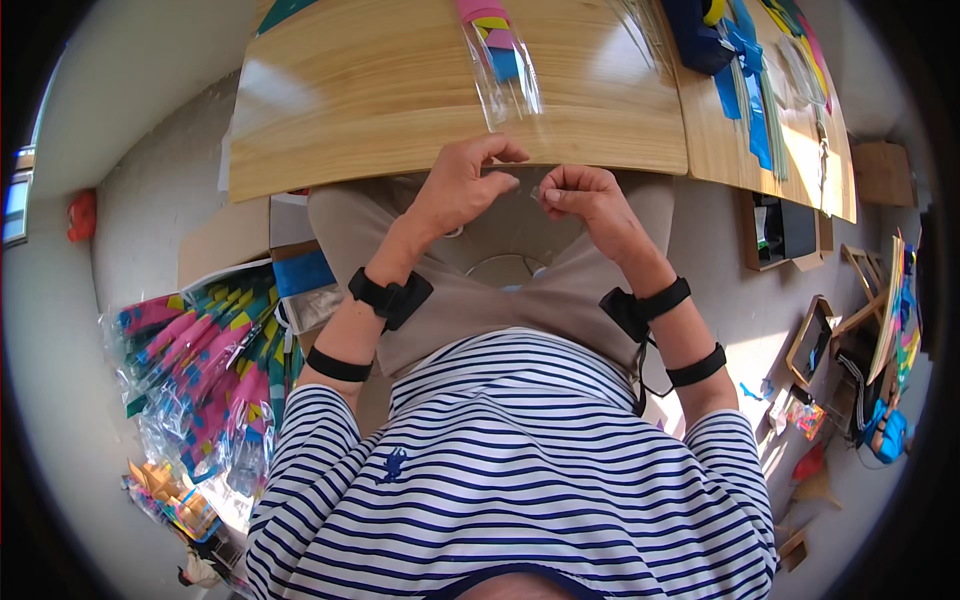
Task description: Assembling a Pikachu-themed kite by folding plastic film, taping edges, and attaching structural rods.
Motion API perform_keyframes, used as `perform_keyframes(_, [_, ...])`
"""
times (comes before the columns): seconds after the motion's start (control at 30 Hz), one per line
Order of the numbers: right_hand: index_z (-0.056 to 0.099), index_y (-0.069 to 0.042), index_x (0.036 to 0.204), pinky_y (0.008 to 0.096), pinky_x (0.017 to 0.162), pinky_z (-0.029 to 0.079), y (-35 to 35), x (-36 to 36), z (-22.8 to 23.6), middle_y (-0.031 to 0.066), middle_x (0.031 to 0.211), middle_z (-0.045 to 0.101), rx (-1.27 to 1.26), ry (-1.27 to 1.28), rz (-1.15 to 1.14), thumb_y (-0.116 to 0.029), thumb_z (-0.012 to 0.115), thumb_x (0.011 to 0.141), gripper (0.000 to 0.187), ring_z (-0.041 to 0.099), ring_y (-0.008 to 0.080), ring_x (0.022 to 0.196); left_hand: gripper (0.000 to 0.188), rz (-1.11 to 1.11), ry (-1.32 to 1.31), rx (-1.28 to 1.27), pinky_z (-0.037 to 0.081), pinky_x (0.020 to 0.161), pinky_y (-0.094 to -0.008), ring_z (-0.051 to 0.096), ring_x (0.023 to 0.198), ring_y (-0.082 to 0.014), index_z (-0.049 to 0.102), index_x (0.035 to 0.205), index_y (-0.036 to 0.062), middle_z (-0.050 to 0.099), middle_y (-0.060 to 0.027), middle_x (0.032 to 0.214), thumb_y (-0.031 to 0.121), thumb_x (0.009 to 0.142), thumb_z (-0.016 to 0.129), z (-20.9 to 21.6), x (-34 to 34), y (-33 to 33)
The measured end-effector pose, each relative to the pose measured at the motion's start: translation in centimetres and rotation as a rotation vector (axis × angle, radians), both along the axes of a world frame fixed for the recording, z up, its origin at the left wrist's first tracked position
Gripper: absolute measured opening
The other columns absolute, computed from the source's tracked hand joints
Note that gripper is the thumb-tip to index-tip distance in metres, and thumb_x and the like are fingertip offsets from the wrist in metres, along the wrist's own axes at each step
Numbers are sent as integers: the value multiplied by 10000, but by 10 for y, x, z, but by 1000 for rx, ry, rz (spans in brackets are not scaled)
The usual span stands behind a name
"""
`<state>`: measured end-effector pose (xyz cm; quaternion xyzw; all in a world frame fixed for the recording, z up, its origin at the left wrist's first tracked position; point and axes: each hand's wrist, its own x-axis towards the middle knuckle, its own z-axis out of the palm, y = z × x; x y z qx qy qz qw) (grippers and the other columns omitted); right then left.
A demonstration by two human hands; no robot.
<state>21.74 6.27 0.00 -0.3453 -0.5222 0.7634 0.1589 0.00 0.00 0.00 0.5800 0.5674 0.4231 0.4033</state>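
My left hand [462,188] is held just off the near edge of the wooden table [360,110], thumb and forefinger apart with nothing visible between them. To its right, my right hand [588,203] is pinched closed over my lap. A tiny clear bit shows at its fingertips, too small to name. Beyond both hands, a long clear plastic sleeve [508,85] lies on the table, pointing toward me. Folded pink, yellow and blue material [490,38] fills its far part.
Sleeved colourful bundles [215,350] are heaped at my left beside an open cardboard box [225,245]. Blue strips [758,120] and a dark blue holder [697,38] lie at the table's right. Below stands a box with black contents [785,230].
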Motion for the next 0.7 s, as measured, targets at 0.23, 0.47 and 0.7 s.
perform_keyframes(0.23, [655, -15, 935, 227, 761, 466, -20, -14, -5, 11, 880, 639, -101, 43, -45, -93, 622, 912, 88, 576, 78, 815, 181, 57, -217, -166, 502, 821, -263, 630, 909, -106, 643, 973, 11, 681, -31, 932, 14, 805, 712, 2, 11, -39])
perform_keyframes(0.47, [656, -36, 945, 228, 757, 475, -16, -9, -13, -5, 869, 640, -78, 51, -62, -104, 628, 913, 80, 592, 77, 817, 107, 139, -338, -152, 477, 720, -210, 592, 788, -46, 645, 891, 30, 652, 19, 842, -22, 805, 683, -18, 13, -33])
perform_keyframes(0.7, [641, -5, 891, 242, 686, 462, -10, 26, -19, 4, 782, 618, 59, -230, -191, -71, 640, 886, 66, 565, 92, 732, 100, 316, -108, -297, 491, 689, -210, 630, 738, -64, 655, 911, 3, 682, -20, 801, -7, 812, 662, -30, -7, -38])
